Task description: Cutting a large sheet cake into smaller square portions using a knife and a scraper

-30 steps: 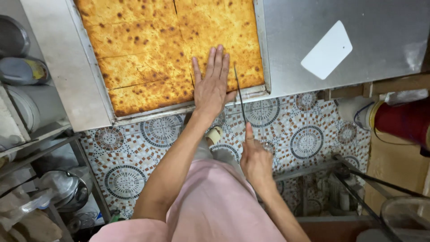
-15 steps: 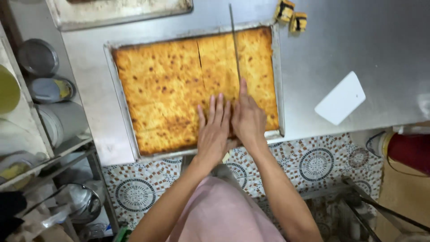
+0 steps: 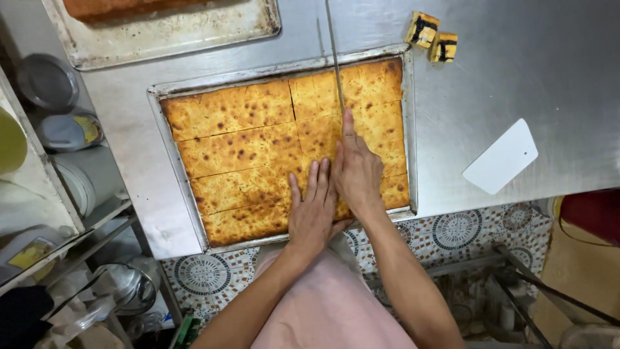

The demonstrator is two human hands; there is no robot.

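Both our hands work on the cake point(image 3: 258, 152), a golden-brown slab that fills a metal tray point(image 3: 169, 145) on the steel table point(image 3: 516, 84). Our left hand point(image 3: 314, 213) lies flat and spread on the near part of the cake, holding nothing. Our right hand point(image 3: 357, 171) is clenched around the handle of a long knife point(image 3: 334, 58), forefinger stretched along the spine; the handle itself is hidden inside the fist. The blade runs away from us across the cake and past the far rim of the tray, and its tip is cut off at the top edge of the view.

Cut lines already divide the left part of the cake into strips. A second tray point(image 3: 161, 32) sits beyond, partly out of view. Two small cake pieces point(image 3: 433, 39) stand well apart from the tray's far right corner. A white scraper point(image 3: 500, 157) lies to the right, near the table's front edge, with bare steel between it and the tray. Shelves with pots at the left are hard to make out.
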